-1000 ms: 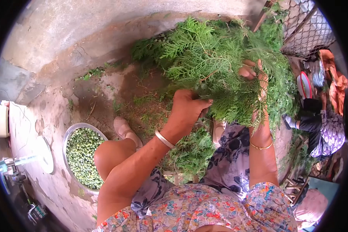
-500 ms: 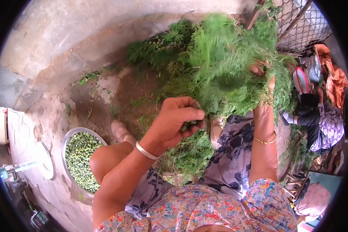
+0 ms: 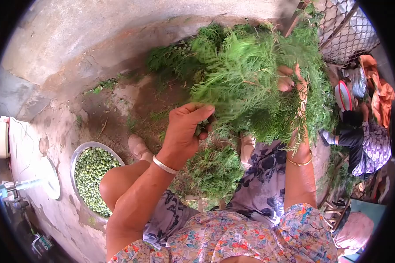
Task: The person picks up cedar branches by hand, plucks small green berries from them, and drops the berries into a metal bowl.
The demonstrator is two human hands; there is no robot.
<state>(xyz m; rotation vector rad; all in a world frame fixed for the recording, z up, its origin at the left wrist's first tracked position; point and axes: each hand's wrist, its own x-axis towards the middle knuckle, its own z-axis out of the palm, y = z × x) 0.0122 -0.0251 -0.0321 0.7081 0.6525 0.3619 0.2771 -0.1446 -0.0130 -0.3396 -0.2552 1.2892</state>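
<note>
My right hand (image 3: pixel 287 81) is gripping the leafy branch (image 3: pixel 250 79), its fingers curling among the stems and partly hiding in the green. My left hand (image 3: pixel 184 127) is closing on small green bits (image 3: pixel 201 126), thumb folding over the fingers, at the branch's near left edge; I can't tell whether it is touching the leaves. The branch is spreading in front of me, its left part blurring. More cuttings (image 3: pixel 215 171) are lying on the ground between my legs. To my left, beside my knee (image 3: pixel 116 184), a metal basin (image 3: pixel 73 168) is holding many small green pieces (image 3: pixel 94 175). Off to my right, another person (image 3: pixel 373 144) is sitting near an orange cloth (image 3: pixel 382 94), and wire mesh (image 3: pixel 349 37) is standing beyond.
</note>
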